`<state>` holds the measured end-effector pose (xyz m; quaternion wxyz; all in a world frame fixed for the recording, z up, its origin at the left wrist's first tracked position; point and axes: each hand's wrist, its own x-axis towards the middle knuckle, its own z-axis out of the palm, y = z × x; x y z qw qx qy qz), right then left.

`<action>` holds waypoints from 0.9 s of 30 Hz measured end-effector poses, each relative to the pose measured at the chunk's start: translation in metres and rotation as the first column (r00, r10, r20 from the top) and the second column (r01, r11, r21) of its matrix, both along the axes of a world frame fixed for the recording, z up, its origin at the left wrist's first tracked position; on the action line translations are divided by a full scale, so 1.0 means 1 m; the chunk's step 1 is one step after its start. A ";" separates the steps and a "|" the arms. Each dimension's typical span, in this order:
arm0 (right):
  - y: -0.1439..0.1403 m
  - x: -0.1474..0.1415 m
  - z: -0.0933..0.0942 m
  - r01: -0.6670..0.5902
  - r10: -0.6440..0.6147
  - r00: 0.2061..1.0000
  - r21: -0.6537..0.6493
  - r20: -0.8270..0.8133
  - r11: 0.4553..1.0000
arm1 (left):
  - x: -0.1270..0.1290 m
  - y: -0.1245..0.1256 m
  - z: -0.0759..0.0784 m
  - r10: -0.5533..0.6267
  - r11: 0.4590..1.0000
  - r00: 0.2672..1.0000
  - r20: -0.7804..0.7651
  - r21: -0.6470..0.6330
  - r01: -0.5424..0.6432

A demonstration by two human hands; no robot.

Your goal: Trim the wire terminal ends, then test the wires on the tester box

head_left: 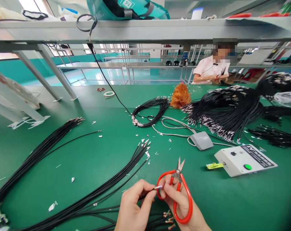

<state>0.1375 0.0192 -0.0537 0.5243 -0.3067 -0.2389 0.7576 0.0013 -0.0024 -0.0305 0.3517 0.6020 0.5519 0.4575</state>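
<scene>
Cable (145,194) is pinched by left hand (134,205), apparently to steady its tip (158,187); red scissors (178,173) are held in curled right hand (180,199), seemingly handy.

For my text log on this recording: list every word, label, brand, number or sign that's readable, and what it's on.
White box, label: possibly begins "JY"; the rest is too blurred to read.
Teal bag: white square logo, its mark too small to read surely; fainter lettering nearby is illegible.
Red-handled scissors: no text visible.
Nothing else can be read.
</scene>
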 end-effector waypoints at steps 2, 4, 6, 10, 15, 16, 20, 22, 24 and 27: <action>0.001 0.000 0.001 -0.002 0.000 0.999 -0.037 -0.048 0.999 | -0.002 0.000 -0.001 0.012 0.985 0.987 -0.163 0.174 0.017; -0.001 -0.002 0.000 -0.013 0.001 0.995 -0.116 -0.097 0.993 | -0.003 -0.001 -0.003 0.055 0.938 0.951 -0.305 0.342 0.055; -0.003 -0.003 -0.002 -0.030 0.005 0.990 -0.177 -0.142 0.984 | -0.003 -0.002 -0.005 0.112 0.888 0.899 -0.423 0.448 0.100; -0.010 -0.005 -0.007 -0.028 -0.007 0.984 -0.193 -0.177 0.981 | -0.001 -0.002 -0.007 0.132 0.874 0.896 -0.425 0.476 0.097; -0.013 -0.008 -0.003 0.065 -0.079 0.994 -0.170 -0.077 0.983 | 0.001 -0.004 -0.004 0.012 0.980 0.983 -0.181 0.199 0.025; -0.013 -0.009 -0.001 0.099 -0.105 0.994 -0.144 -0.036 0.985 | 0.001 -0.005 -0.004 0.005 0.988 0.987 -0.162 0.156 0.020; -0.014 -0.012 0.009 0.175 -0.167 0.976 -0.045 0.141 0.984 | 0.000 -0.007 -0.002 0.022 0.987 0.984 -0.175 0.161 0.006; -0.015 -0.011 0.013 0.149 -0.145 0.967 -0.003 0.208 0.989 | 0.000 -0.007 -0.003 0.035 0.969 0.977 -0.210 0.246 0.018; -0.015 -0.009 0.015 0.121 -0.123 0.961 0.024 0.248 0.992 | 0.001 -0.007 -0.004 0.053 0.940 0.966 -0.251 0.340 0.037; -0.014 -0.006 0.015 0.133 -0.135 0.956 0.024 0.259 0.991 | 0.003 -0.006 -0.005 0.061 0.931 0.965 -0.254 0.364 0.037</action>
